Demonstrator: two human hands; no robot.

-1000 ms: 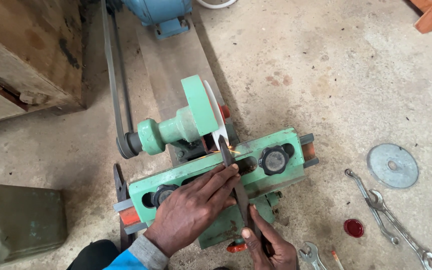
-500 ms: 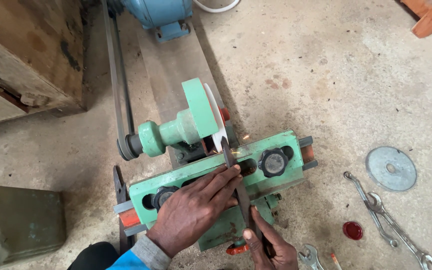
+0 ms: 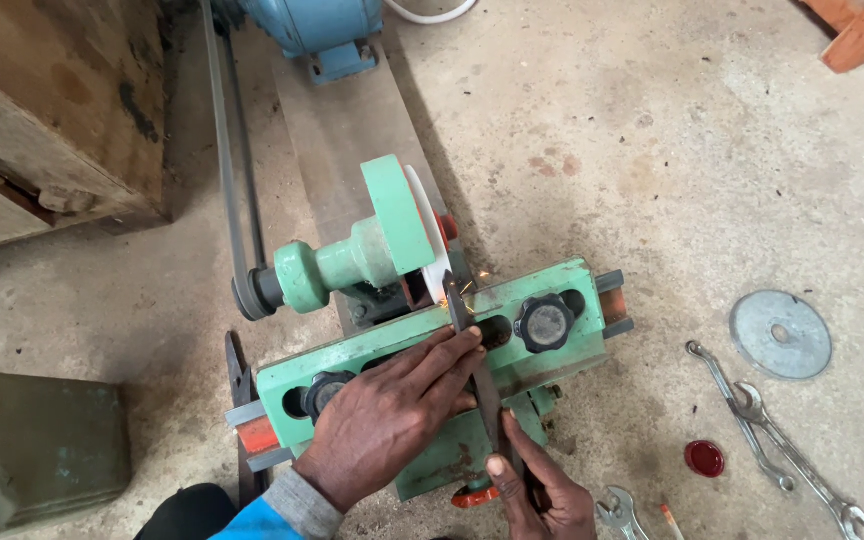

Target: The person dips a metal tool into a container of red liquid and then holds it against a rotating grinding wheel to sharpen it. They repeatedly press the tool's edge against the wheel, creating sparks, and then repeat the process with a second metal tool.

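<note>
**Grinding the blade tip: keep the pressure light and the rest flat**

We log the set-up from the biggest item down. The green grinder sits on the concrete floor, belt-driven from a blue motor well beyond our hands. Its white wheel stands just ahead of the grip, and the green tool rest runs crosswise directly under it.

Our left hand lies flat on the rest, fingers extended and pressing down on the narrow dark blade. Our right hand is closed around the blade's near end, thumb laid along its top. The blade runs from that grip forward to the wheel, its tip touching the wheel's edge, where a few sparks show.

Our judgement for doing this well:
- Keep the blade seated on the rest; the left fingers steady it, the right hand feeds.
- Feed lightly. Few sparks suggest gentle contact, which should limit overheating.
- The left fingertips are near the wheel; we would not let them creep any closer.
- Hold the angle constant so that the bevel stays even.

A black knob sits just right of the grip. Spanners, a metal disc and a red cap lie well apart to the right.
</note>
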